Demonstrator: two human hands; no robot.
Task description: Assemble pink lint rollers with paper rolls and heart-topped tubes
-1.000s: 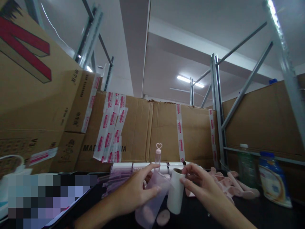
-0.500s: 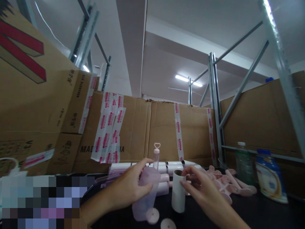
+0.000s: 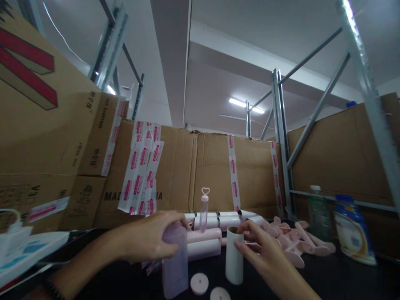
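My left hand [image 3: 156, 237] is closed round the upper part of a translucent lilac container [image 3: 175, 262], which stands on the black surface. With thumb and fingertips, my right hand [image 3: 254, 243] grips the rim of an upright white tube [image 3: 234, 256], open at its top. Two pale pink discs with centre holes lie in front, one [image 3: 199, 283] between container and tube, the other [image 3: 220, 293] nearer me. Behind them a clear pink tube with a heart-shaped top [image 3: 203, 212] stands beside lying pink rolls [image 3: 204, 235] and white rolls [image 3: 203, 250].
Several pink plastic parts [image 3: 293, 241] are heaped at the right, near a green bottle [image 3: 319, 216] and a blue-capped bottle [image 3: 353, 233]. A cardboard wall [image 3: 212, 171] stands behind. At the left lie a white-and-blue box [image 3: 34, 250] and a cable.
My left hand and the lilac container have moved left, away from the heart-topped tube. My right hand and the white tube have hardly moved.
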